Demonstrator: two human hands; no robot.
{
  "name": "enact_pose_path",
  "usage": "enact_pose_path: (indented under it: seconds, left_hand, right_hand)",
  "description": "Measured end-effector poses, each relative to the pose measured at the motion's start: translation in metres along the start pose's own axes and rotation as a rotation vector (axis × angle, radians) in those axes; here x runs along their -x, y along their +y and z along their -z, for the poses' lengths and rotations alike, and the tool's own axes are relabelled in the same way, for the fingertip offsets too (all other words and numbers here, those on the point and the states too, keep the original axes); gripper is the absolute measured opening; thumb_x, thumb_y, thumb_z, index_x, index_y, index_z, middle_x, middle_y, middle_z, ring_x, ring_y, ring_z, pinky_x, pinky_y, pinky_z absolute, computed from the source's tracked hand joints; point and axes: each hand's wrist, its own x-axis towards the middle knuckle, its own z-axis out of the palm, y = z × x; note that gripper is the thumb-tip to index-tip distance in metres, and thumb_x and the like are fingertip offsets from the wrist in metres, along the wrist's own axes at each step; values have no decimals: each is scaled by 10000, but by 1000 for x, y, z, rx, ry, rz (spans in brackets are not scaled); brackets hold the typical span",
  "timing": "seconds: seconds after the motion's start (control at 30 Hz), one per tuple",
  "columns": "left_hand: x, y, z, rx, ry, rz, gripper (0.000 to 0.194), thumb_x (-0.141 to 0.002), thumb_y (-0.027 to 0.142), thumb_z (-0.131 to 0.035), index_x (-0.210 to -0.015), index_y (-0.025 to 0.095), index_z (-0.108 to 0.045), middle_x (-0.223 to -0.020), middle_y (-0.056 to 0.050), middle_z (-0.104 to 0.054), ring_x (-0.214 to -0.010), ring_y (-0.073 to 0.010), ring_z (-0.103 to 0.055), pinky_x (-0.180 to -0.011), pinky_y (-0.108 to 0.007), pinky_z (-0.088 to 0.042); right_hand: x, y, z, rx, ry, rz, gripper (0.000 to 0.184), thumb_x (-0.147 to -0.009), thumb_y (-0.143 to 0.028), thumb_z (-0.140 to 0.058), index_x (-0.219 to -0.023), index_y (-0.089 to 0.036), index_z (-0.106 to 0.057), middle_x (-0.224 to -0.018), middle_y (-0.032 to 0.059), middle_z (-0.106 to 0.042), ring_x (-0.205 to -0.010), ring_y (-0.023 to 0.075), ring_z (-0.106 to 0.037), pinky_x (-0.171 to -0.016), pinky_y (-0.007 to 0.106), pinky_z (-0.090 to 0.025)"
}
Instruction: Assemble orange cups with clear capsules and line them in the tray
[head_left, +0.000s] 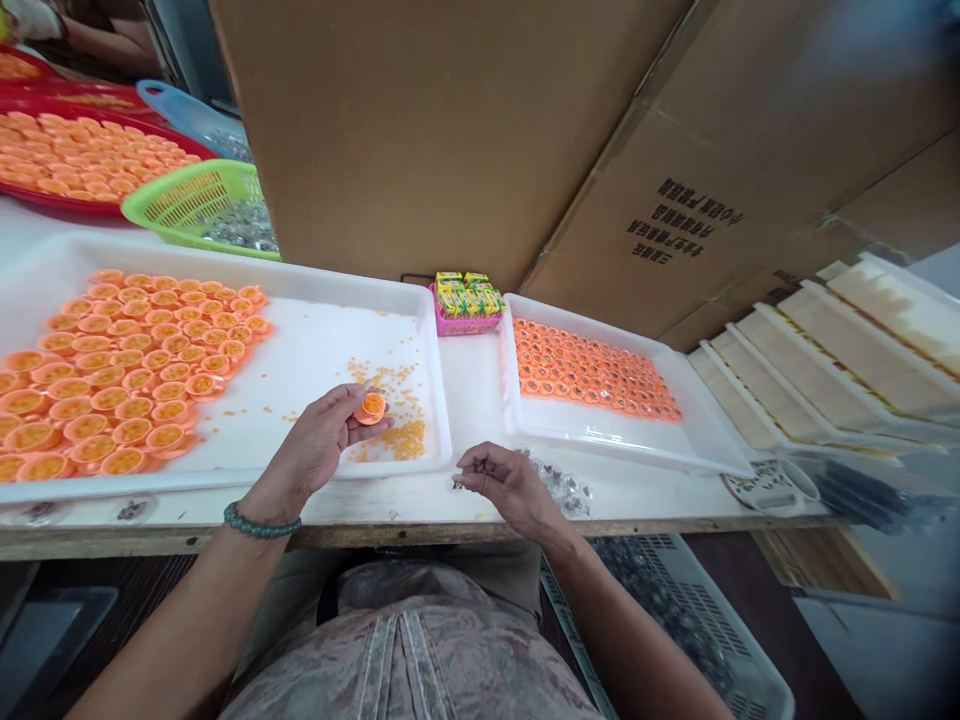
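Between the thumb and fingers of my left hand [326,430] is a small orange cup [373,405] with orange bits inside, held over the right end of the left white tray [345,300]. Loose yellow-orange beads [401,440] lie scattered below it. Many filled orange cups [135,380] crowd that tray's left side. My right hand [510,485] is over the table edge between the two trays, its thumb and fingers pinched together. A small bit shows at its fingertips, too small to name. Beside that hand is a pile of small clear pieces with dark centres [562,485].
The right white tray [697,440] holds rows of orange cups with dark centres. A pink basket [469,325] of small yellow-green packets stands between trays. Cardboard [450,130] walls the back. Stacked white trays [810,350] and a mug [769,487] are at right, a green basket [202,195] at left.
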Motion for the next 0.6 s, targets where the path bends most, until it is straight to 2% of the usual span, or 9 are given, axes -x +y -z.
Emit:
enact_pose_path:
  seconds: [0.1,0.27,0.43,0.6]
  left_hand:
    - [1,1,-1,7,0,8,222,-732,353,-666,-840,161,-641,-899,-27,-631,-841,-187,-638,-822,-355,-537]
    - [6,5,-4,18,-10,15,224,-720,344,-677,-838,160,-629,-847,-23,-637,-786,-167,-636,-847,-369,-522]
    - [6,4,-3,15,-38,24,278,-708,332,-701,-901,177,-575,-807,-23,-661,-797,-173,-648,-869,-382,-502]
    - [5,3,-2,-5,-35,38,280,-697,354,-716,-853,179,-563,-811,-23,-648,-746,-156,-641,-800,-350,-530]
  right_hand:
    - [-15,-14,-7,-251,37,21,199,-727,-264,-700,-912,-210,-651,-714,-19,-573,-677,97,-522,-656,229,-416]
    - [-41,-15,-21,-424,-22,69,198,-747,-265,-680,-931,-202,-645,-781,9,-612,-747,122,-568,-726,270,-441]
    - [-67,-15,-25,-280,-6,100,243,-764,-306,-633,-978,-191,-628,-746,5,-581,-721,123,-545,-719,284,-443]
    - [-97,-32,-24,-109,-6,112,192,-702,-267,-661,-847,-183,-566,-714,-22,-533,-690,112,-510,-665,254,-433]
